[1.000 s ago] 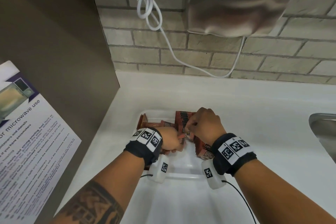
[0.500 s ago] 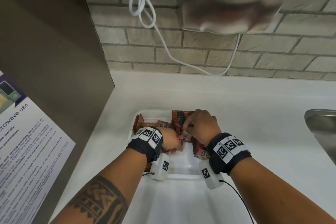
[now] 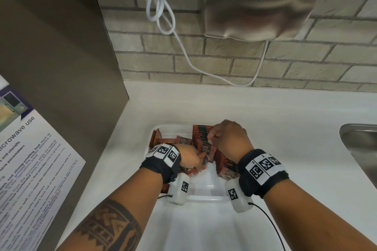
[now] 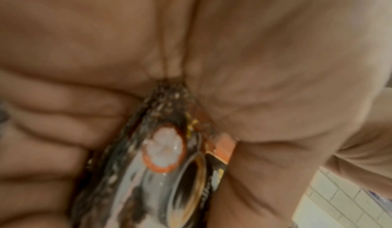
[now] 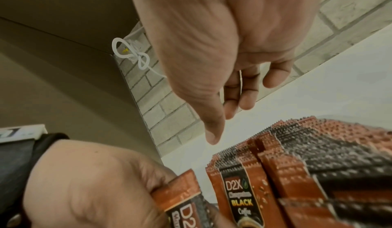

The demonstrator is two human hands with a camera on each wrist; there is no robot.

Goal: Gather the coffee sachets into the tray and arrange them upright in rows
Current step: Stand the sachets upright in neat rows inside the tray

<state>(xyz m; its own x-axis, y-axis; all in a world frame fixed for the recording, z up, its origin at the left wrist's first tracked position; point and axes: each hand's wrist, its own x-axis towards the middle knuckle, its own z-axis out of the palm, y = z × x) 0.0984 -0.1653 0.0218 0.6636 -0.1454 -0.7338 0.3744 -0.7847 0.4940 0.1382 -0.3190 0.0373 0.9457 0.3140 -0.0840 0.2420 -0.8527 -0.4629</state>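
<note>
The coffee sachets (image 3: 204,142) stood on edge in a row running near to far along the right half of the white tray (image 3: 206,196). Your left hand (image 3: 188,158) pinched one sachet just left of that row's near end, while your right hand (image 3: 228,140) hovered over the row, fingers loosely curled and empty. More sachets lay flat at the tray's far left.

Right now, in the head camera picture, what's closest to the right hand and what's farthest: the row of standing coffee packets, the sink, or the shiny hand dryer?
From the right hand:
1. Row of standing coffee packets, right at its fingertips, in the tray.
2. Sink, off to the right on the counter.
3. Hand dryer, high up on the brick wall.
</note>
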